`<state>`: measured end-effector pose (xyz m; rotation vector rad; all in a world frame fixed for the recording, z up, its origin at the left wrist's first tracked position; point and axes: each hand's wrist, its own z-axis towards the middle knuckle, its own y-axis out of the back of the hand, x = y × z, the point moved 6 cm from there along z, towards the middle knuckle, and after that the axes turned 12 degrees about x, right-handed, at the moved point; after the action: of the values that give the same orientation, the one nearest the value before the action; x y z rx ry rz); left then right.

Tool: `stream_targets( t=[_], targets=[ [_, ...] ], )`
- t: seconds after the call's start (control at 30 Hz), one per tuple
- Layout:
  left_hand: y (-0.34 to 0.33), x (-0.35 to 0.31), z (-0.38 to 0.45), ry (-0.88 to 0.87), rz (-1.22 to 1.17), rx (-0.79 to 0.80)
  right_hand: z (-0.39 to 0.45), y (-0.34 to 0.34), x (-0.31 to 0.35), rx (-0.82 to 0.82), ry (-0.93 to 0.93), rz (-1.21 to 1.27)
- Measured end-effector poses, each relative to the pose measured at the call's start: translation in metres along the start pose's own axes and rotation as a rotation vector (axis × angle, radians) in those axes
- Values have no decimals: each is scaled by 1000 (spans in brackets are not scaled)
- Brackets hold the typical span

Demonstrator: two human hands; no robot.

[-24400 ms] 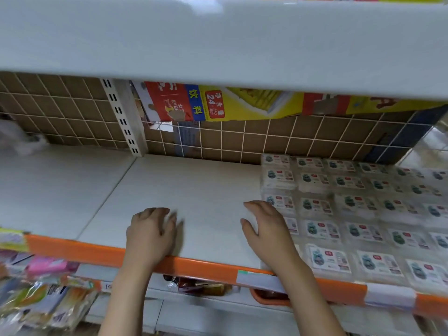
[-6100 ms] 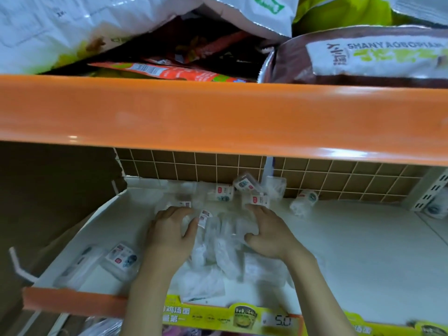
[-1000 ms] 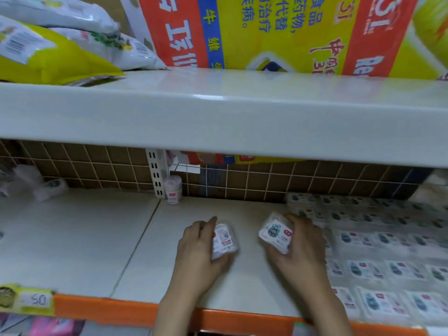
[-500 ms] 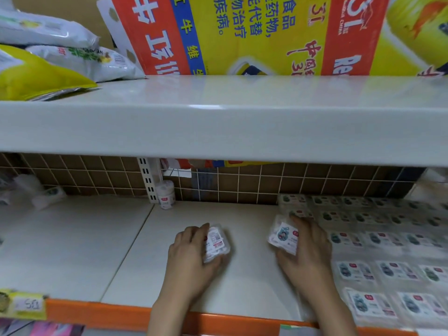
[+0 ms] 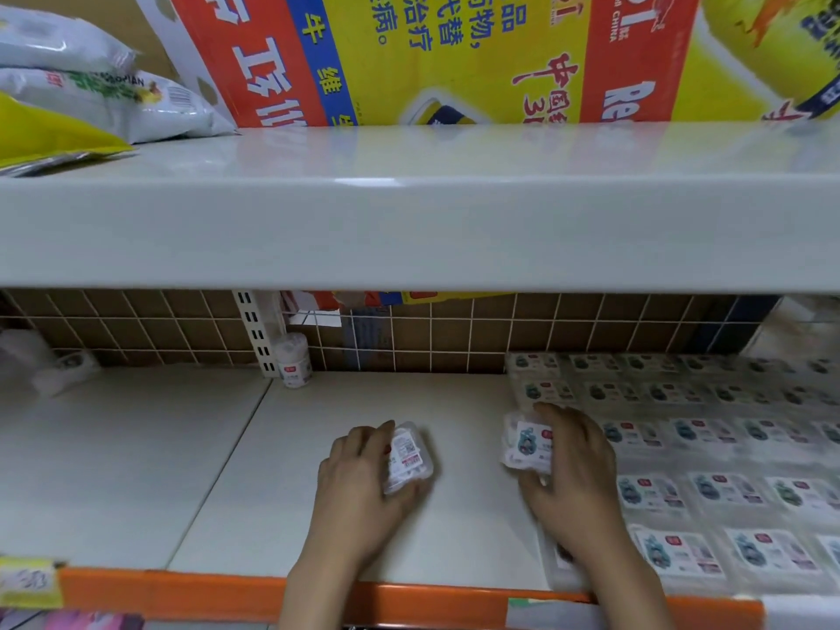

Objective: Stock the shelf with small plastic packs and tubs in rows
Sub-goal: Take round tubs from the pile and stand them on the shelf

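A red-and-yellow printed carton (image 5: 454,56) is standing on the upper shelf (image 5: 409,220) (white bags (image 5: 104,88) are lying beside it).

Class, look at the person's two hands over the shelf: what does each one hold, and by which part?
The left hand grips a small clear pack by its left side. The right hand holds another labelled pack by its right edge.

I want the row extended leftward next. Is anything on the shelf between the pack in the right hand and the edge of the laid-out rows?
Nothing visible. The right hand holds its pack right beside the rows of packs.
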<state>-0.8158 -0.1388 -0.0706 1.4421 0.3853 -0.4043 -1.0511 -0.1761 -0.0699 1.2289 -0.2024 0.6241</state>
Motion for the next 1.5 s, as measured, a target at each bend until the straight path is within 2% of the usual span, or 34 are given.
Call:
stream_targets(
  t=[0.27, 0.6, 0.8, 1.07, 1.23, 1.5],
  targets=[
    [-6, -26, 0, 62, 4, -42, 22, 4, -13, 322, 3, -149],
    [-25, -68, -2, 116, -14, -106, 30, 6, -49, 509, 80, -217],
    [-40, -86, -7, 110, 25, -91, 18, 40, -89, 463, 77, -149],
    [-70, -132, 3, 22, 41, -42, 14, 94, -195, 239, -197, -196],
    [-92, -170, 8, -82, 6, 56, 8, 82, -213, 214, -244, -276],
    [-113, -178, 4, -133, 51, 128, 8, 84, -214, 194, -240, -253]
  ],
)
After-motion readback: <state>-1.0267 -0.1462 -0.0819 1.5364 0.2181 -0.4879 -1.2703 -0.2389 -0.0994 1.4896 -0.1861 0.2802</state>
